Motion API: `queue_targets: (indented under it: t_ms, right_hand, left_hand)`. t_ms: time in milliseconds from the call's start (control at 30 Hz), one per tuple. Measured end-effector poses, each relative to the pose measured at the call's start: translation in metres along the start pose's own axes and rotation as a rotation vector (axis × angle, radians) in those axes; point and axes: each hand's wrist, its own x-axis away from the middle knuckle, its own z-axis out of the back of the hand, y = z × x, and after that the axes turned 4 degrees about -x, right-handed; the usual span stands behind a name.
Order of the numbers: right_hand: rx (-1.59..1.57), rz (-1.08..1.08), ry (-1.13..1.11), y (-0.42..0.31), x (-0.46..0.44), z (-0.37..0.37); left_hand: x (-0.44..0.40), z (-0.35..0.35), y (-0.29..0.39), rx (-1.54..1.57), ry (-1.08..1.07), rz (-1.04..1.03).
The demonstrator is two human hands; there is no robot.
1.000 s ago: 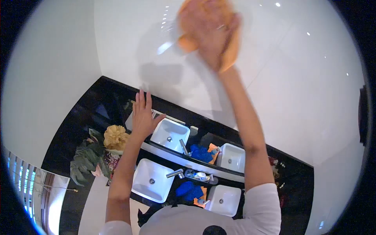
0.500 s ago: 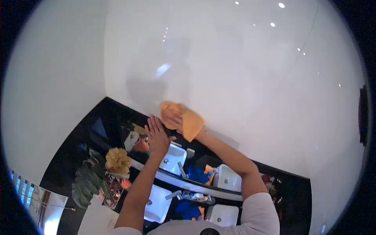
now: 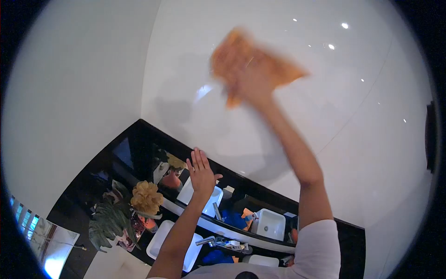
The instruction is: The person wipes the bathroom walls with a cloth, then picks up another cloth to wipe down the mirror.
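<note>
An orange cloth (image 3: 237, 53), smeared by motion, lies under my right hand (image 3: 254, 88) high against a glossy white wall (image 3: 186, 46). My right arm is stretched far up, and the fingers, though blurred, are closed on the cloth. Lower down, my left hand (image 3: 201, 174) is spread flat, fingers pointing up, against the glossy black surface (image 3: 134, 139) that borders the wall. Nothing is in that hand. The black surface mirrors basins and flowers around it.
Below stand a white basin (image 3: 157, 242), a metal faucet (image 3: 206, 241) and a blue cloth (image 3: 217, 256). To the left are a yellow flower (image 3: 147, 197) and large green leaves (image 3: 109, 221). A dark object (image 3: 431, 137) sits at the far right.
My right hand has swept the orange cloth up and to the right across the white wall, away from the black edge. My left hand stays flat; the view has shifted slightly.
</note>
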Motion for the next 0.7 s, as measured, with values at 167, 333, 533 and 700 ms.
queue_targets:
  t_ms: [167, 333, 533, 700]
  right_hand:
    - [-0.378, 0.560, -0.024, -0.121, 0.129, -0.045]
    - [-0.719, -0.057, -0.441, -0.026, 0.026, 0.018]
    - [-0.014, 0.100, 0.202, 0.124, -0.164, 0.120]
    - [0.146, -0.018, 0.345, 0.092, -0.158, 0.045]
  left_hand:
    - [0.000, 0.000, 0.003, 0.000, -0.132, 0.028]
    - [-0.003, 0.000, 0.002, -0.003, -0.120, 0.058]
    - [-0.003, -0.003, 0.002, -0.011, -0.117, 0.062]
    - [-0.005, -0.002, 0.001, -0.016, -0.115, 0.061]
